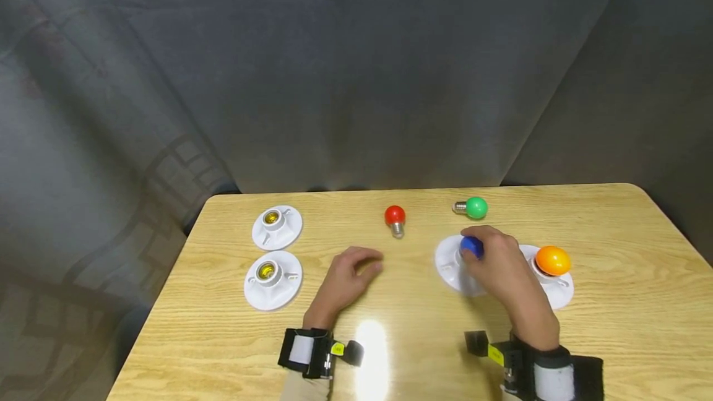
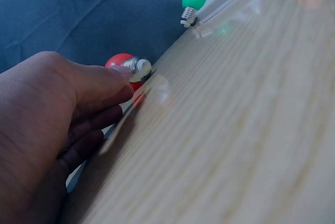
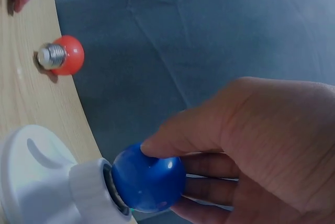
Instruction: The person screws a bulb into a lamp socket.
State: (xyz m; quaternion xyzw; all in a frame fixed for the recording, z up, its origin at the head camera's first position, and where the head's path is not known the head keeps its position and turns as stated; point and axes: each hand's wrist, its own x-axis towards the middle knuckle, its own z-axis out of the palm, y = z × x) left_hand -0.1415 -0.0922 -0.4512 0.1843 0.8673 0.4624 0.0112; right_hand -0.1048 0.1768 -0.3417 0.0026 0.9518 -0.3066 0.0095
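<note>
My right hand [image 1: 501, 265] grips a blue light bulb [image 3: 149, 178] between thumb and fingers. The bulb sits in the mouth of a white lamp socket [image 3: 94, 190] with a round base; its screw end is hidden inside. On the table, my left hand [image 1: 345, 277] holds nothing, its fingers loosely bent. A red light bulb [image 1: 395, 215] lies beyond the left fingertips, apart from them in the head view. Behind the right hand lies a green light bulb [image 1: 476, 208] on its side.
An orange light bulb [image 1: 553, 260] is seated in another white socket [image 1: 561, 293], right of the right hand. Two bulbless white sockets, a rear one [image 1: 289, 228] and a nearer one [image 1: 262, 293], stand on the left of the wooden table [image 1: 195, 339]. Grey cloth [image 1: 356, 79] hangs behind.
</note>
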